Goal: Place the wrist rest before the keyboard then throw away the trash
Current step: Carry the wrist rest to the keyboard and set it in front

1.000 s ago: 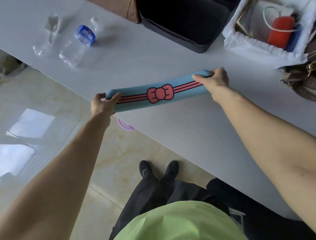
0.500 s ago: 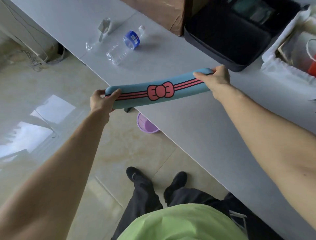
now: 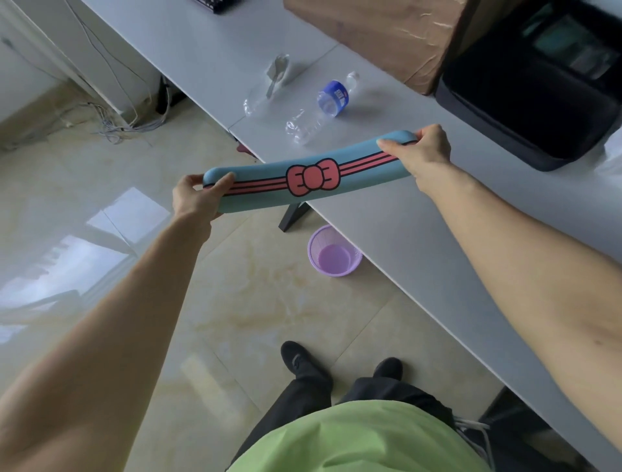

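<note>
I hold the wrist rest (image 3: 303, 180) level by both ends, left hand (image 3: 195, 198) and right hand (image 3: 420, 151) each in a closed grip, so it won't sag over the worktop (image 3: 420, 215) edge. The keyboard (image 3: 215, 4) peeks in at 11 o'clock; the bottle (image 3: 319, 107) waits beyond for the purple bin (image 3: 335, 256).

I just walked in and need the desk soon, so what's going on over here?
A person is holding a long blue wrist rest in the air, the left hand gripping one end and the right hand the other, above the edge of the grey desk. It is not yet set down; a corner of a keyboard shows at the far end. An empty plastic bottle and a clear wrapper lie on the desk, and a purple bin sits on the floor below.
</note>
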